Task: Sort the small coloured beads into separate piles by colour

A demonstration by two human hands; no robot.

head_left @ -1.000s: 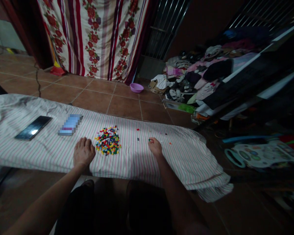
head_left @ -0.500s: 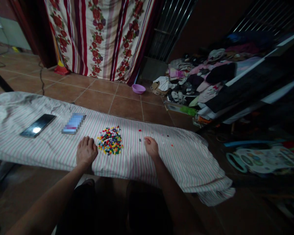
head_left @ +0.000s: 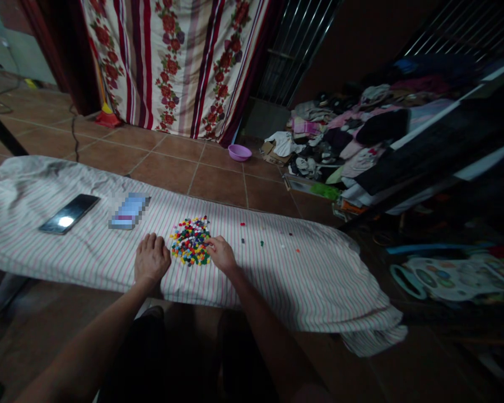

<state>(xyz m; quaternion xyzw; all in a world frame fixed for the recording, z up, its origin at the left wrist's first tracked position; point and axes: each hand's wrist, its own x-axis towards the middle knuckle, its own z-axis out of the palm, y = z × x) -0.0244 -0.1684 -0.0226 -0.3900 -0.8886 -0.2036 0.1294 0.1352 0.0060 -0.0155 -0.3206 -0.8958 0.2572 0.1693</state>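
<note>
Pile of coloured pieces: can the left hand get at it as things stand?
Probably yes: the left hand rests beside the pile with nothing visible blocking it; the right hand is at the pile's opposite side.

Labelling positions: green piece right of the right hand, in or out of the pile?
Out. The green piece lies apart on the striped cloth, with the right hand between it and the multicoloured pile.

Left grip (head_left: 152, 258) rests palm down; right grip (head_left: 222, 254) is curled.

On the cloth (head_left: 311, 291): phones (head_left: 70, 214) left, pile (head_left: 190, 242) centre, loose pieces (head_left: 262, 243) right.
</note>
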